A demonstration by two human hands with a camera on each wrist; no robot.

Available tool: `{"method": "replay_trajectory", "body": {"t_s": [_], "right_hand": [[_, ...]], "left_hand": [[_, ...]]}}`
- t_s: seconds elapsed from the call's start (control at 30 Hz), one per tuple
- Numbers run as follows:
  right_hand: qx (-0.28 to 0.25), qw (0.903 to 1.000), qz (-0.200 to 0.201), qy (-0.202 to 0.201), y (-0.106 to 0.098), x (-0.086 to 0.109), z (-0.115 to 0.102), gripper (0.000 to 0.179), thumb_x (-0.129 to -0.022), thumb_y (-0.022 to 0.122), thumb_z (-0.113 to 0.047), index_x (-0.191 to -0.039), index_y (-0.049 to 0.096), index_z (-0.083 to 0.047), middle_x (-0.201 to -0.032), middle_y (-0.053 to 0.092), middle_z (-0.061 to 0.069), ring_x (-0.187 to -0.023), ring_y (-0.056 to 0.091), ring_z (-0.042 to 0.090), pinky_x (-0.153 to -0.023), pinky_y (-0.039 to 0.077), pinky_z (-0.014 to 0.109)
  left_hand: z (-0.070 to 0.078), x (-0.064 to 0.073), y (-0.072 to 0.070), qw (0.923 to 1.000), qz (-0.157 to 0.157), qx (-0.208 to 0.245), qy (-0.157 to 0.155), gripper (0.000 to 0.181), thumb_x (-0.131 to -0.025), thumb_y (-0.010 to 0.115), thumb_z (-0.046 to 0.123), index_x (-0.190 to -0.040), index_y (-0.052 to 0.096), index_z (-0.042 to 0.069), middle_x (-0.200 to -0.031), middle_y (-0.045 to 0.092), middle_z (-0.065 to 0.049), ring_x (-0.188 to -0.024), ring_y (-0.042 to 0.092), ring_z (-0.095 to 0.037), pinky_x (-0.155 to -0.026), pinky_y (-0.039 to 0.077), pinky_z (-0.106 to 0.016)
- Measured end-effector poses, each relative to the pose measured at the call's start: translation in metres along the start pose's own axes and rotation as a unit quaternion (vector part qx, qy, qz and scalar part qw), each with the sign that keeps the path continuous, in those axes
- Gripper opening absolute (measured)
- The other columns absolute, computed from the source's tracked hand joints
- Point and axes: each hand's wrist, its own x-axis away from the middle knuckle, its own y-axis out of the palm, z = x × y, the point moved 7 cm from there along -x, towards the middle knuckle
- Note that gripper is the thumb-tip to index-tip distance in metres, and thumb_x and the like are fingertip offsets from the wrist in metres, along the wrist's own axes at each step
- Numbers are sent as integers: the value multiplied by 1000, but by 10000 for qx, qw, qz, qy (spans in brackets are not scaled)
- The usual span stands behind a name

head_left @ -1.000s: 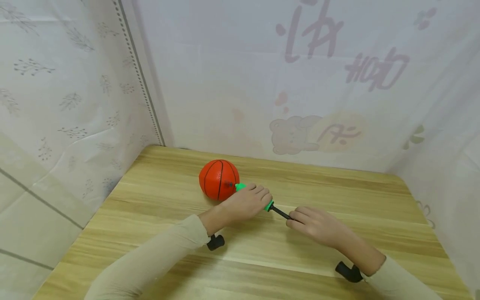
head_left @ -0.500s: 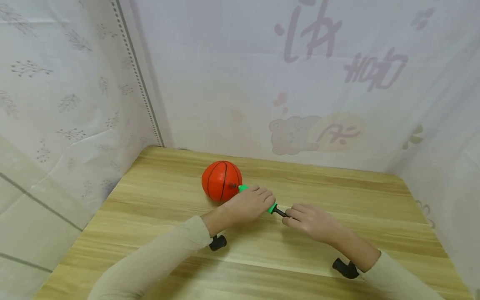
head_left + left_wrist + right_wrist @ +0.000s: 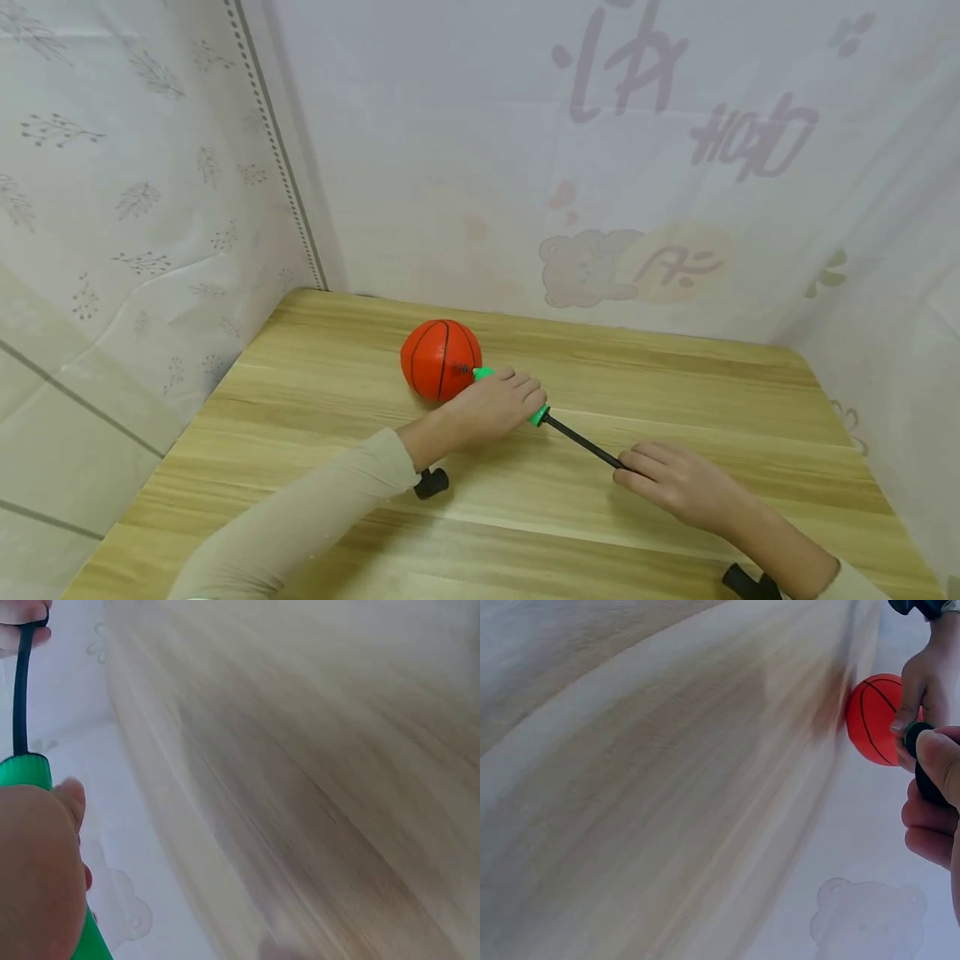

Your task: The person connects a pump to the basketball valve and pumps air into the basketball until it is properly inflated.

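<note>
A green hand pump point(image 3: 539, 414) with a black rod point(image 3: 581, 441) lies between my two hands. My left hand point(image 3: 495, 408) wraps round its green barrel, and its nozzle end points at a red basketball point(image 3: 438, 358) with black lines, right at the ball's side. The ball looks slightly misshapen. My right hand point(image 3: 678, 483) grips the black handle point(image 3: 930, 784), seen in the right wrist view, at the far end of the rod. A long stretch of rod shows out of the barrel. In the left wrist view the green barrel point(image 3: 26, 771) passes under my left hand.
The wood-grain table point(image 3: 360, 533) carries the ball. Behind it hangs a pale printed curtain point(image 3: 420, 167), with another patterned sheet point(image 3: 135, 217) on the left. Black wrist mounts point(image 3: 432, 483) sit under both forearms.
The rod first slid into the barrel as my right hand moved left, then my right hand drew it far out, down and to the right. My left hand and the ball shifted only slightly.
</note>
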Motion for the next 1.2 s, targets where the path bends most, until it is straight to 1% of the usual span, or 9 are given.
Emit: {"method": "replay_trajectory", "body": {"t_s": [0.13,0.27,0.37,0.47,0.63,0.77,0.97,1.1,1.2], "right_hand": [[-49,9998,-168,61,10,-9,8,37,-112,34,-9,-98,68,-7,-94,66,3,-79,60,15,-66,53,23],[-34,9991,-407,88,23,-25,16,38,-112,31,-12,-99,67,-8,-94,65,1,-79,59,13,-69,53,23],[44,9991,-416,39,31,-39,20,41,-113,29,-12,-98,66,-9,-93,64,0,-78,59,12,-69,52,23],[188,9991,-390,17,38,-52,23,44,-113,26,-11,-97,67,-10,-92,64,0,-78,58,11,-69,50,21],[311,9990,-312,8,44,-62,27,48,-112,23,-10,-95,68,-8,-90,65,-1,-76,58,10,-67,49,18],[166,9995,-267,81,39,-56,25,46,-113,24,-13,-96,67,-9,-91,66,0,-77,59,11,-67,50,19],[-87,9998,-153,60,18,-31,15,39,-112,32,-15,-97,67,-9,-93,65,1,-78,61,13,-66,52,22],[-93,9995,-267,116,9,-14,10,38,-112,32,-13,-98,68,-9,-95,66,2,-79,63,13,-68,54,23],[-84,9992,-356,167,5,-5,8,41,-112,30,-13,-99,68,-9,-98,67,3,-82,64,14,-70,55,25]], "left_hand": [[-2,-1,0,9999,9,-68,-93,12,-106,50,17,-117,54,14,-106,55,5,-99,51,-12,-86,42,-25],[-2,-2,-1,9996,60,-230,-132,12,-107,50,19,-117,54,14,-106,56,5,-99,52,-11,-85,42,-25],[-1,-2,-2,9992,138,-354,-125,11,-108,49,21,-115,55,15,-103,56,6,-96,51,-10,-82,39,-24],[1,-3,-4,9992,214,-312,-102,10,-107,49,22,-112,55,15,-101,55,6,-93,50,-11,-80,38,-23],[2,-2,-6,9996,177,-208,-105,9,-106,51,20,-112,54,15,-104,55,5,-96,51,-11,-82,40,-23],[1,-1,-6,9998,145,-123,-110,9,-107,50,20,-113,53,15,-106,55,5,-98,51,-11,-83,40,-23],[-3,3,-4,9999,104,-80,-79,8,-106,50,17,-113,52,14,-105,55,4,-98,51,-12,-84,41,-23],[-5,4,-6,9998,147,-84,-59,7,-105,51,14,-112,52,14,-103,54,4,-95,49,-12,-82,41,-23],[-5,6,-7,9997,204,-142,-34,8,-104,53,13,-112,52,13,-102,54,4,-94,49,-11,-82,41,-23]]}}
